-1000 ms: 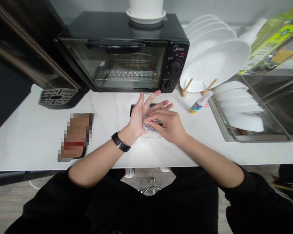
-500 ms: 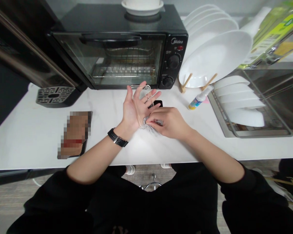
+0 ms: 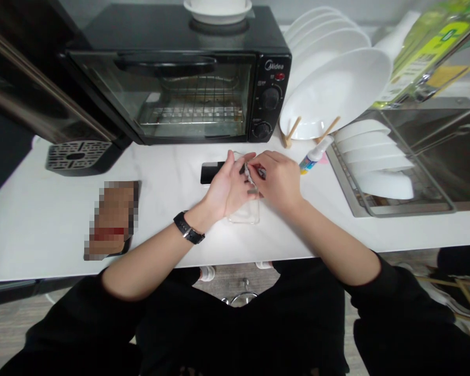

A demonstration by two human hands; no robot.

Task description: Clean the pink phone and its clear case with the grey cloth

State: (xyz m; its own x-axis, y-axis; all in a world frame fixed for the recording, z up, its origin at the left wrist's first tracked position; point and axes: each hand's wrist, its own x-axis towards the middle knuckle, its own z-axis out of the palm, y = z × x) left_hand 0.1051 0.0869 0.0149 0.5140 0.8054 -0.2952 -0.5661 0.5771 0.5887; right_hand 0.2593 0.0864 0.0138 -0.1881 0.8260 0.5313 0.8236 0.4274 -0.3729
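Note:
A clear phone case lies across the fingers of my left hand, which is palm up and holds it. Part of the case's outline is hard to see against the skin and the white counter. In a pinch, my right hand grips a crumpled greyish cloth and presses it to the case near my left fingertips. Most of the cloth is hidden by the right fingers. Just behind my left hand, a black phone lies on the counter, partly covered by that hand.
A black toaster oven stands at the back. To its right are upright white plates in a rack and a small spray bottle. Bowls sit in a sink rack. A pixelated flat object lies at left.
My left hand has tilted, its fingers less spread, and the case's lower end now shows below it. My right hand has moved up and right with the cloth. More of the phone shows.

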